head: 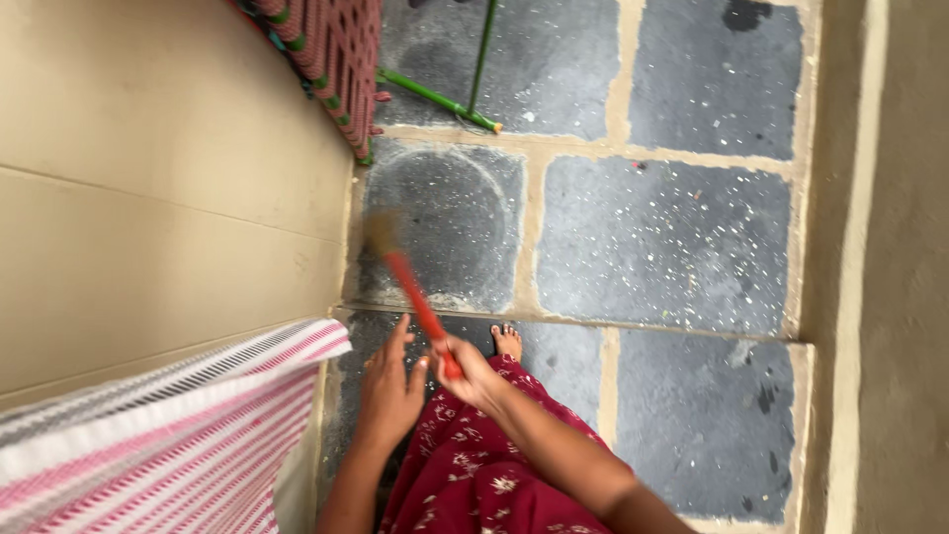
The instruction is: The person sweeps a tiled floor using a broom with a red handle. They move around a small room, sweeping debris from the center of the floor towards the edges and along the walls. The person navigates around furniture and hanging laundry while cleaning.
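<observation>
Near your bare foot (506,341), your right hand (473,374) grips the red-handled straw broom (410,287), which slants far-left over grey stone floor tiles (662,237); your left hand (388,391) hovers spread just beside it.

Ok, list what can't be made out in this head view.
- Broom: its bristle end is motion-blurred, so its shape and floor contact are unclear.
- Right hand: closed on the red handle; the handle's end is hidden inside the grip.
- Left hand: seen from the back, so its palm side is hidden.
- Red woven frame: cut off by the top edge.
- Striped cloth: cut off by the left and bottom edges.
</observation>
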